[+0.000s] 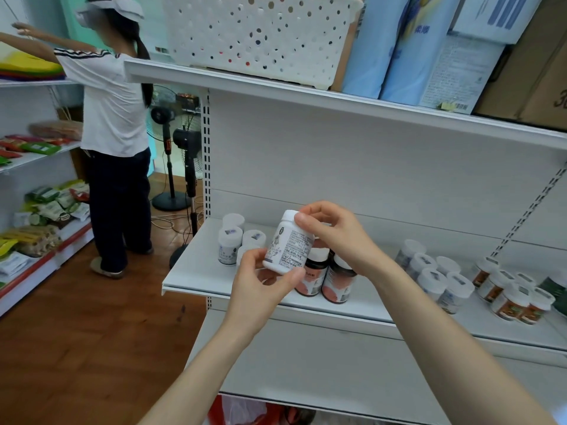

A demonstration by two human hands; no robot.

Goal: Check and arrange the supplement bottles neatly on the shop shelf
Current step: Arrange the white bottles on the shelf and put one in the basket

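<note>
The white shop shelf (196, 273) was seen across the centre and right of the frame, with its lower board at mid-height. A second person (113, 118) was seen at the upper left, back turned, one arm stretched toward another shelf of packets (46, 207). A perforated white basket (254, 35) was placed on the top board, at the upper centre. The left hand (260, 289) was raised at the centre of the frame, thumb laid across the lower front of the white supplement bottle (287, 243) and fingers curled behind it. The right hand (337, 234) was held just above and to the right, its thumb and fingertips pinching the bottle's white cap. The bottle was thus held off the board by both hands, tilted slightly, its printed label turned toward the camera. Two dark bottles (325, 277) were stood on the board directly behind it. A cluster of white bottles (230, 243) was stood at the board's left end, and further white bottles (435, 277) and orange-labelled jars (509, 299) at the right.
</note>
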